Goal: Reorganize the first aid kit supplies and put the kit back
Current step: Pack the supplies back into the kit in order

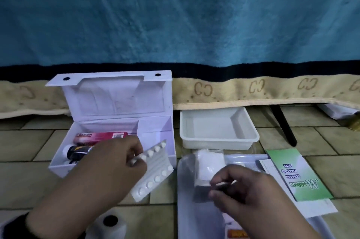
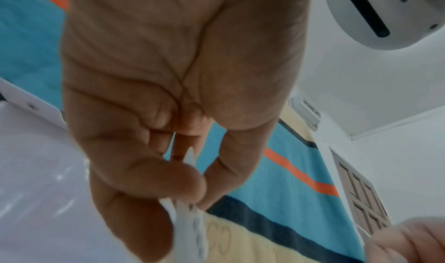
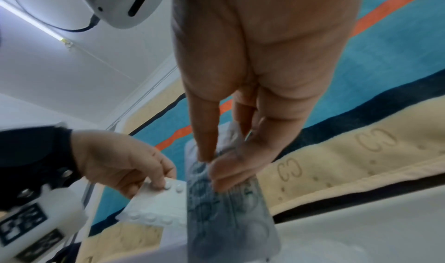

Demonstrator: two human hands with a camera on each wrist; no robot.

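Note:
The white first aid box (image 1: 58, 162) stands open on the floor at left, holding a pink Bacidin carton (image 1: 101, 137) and a dark bottle (image 1: 78, 153). My left hand (image 1: 137, 157) pinches one end of a white blister strip of pills (image 1: 155, 172) just in front of the box's right corner; the left wrist view shows that pinch (image 2: 195, 196) on the strip (image 2: 192, 229). My right hand (image 1: 212, 187) pinches a grey foil blister strip (image 1: 201, 193) over a flat pale tray (image 1: 187, 219). In the right wrist view, thumb and fingers (image 3: 211, 164) clamp the foil strip (image 3: 231, 219).
An empty white tub (image 1: 218, 141) sits right of the box, against a blanket-draped bed edge. Bagged white gauze (image 1: 210, 162) lies on the flat tray. A green leaflet (image 1: 298, 176) lies on paper at right. A white tape roll (image 1: 111, 223) is near my left wrist. A black leg (image 1: 284, 125) stands behind.

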